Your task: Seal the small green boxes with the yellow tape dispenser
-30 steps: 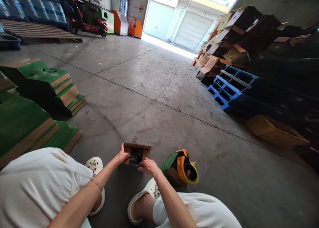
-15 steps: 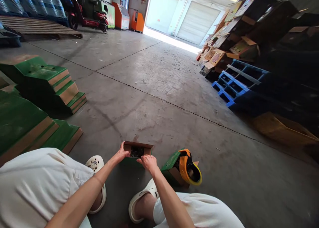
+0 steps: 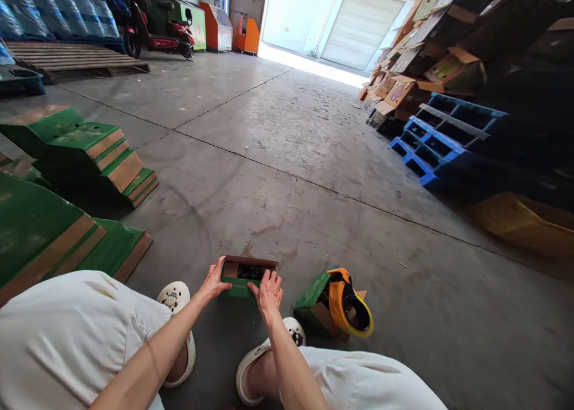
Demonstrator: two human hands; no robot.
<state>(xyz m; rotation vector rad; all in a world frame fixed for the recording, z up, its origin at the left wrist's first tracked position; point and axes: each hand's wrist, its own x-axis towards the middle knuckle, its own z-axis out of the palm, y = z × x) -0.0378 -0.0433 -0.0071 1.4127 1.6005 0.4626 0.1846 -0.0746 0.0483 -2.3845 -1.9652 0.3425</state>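
Note:
A small green cardboard box stands on the floor between my feet, its brown lid flap raised along the far side. Dark items show inside; I cannot make out their kind. My left hand grips the box's left end, thumb on the near edge. At the right end, my right hand has its thumb against the front wall and its fingers over the edge. To the right, an orange tape dispenser with a yellow-edged roll leans on another green box.
Stacks of flat green cardboard lie at the left. Blue pallets and piled cartons line the right side. Farther off are a wooden pallet, a red scooter and a bright doorway.
My right hand has shifted from the near edge toward the box's right end, its fingers now stretched farther over it. The box's green front shows more. The view has tilted slightly.

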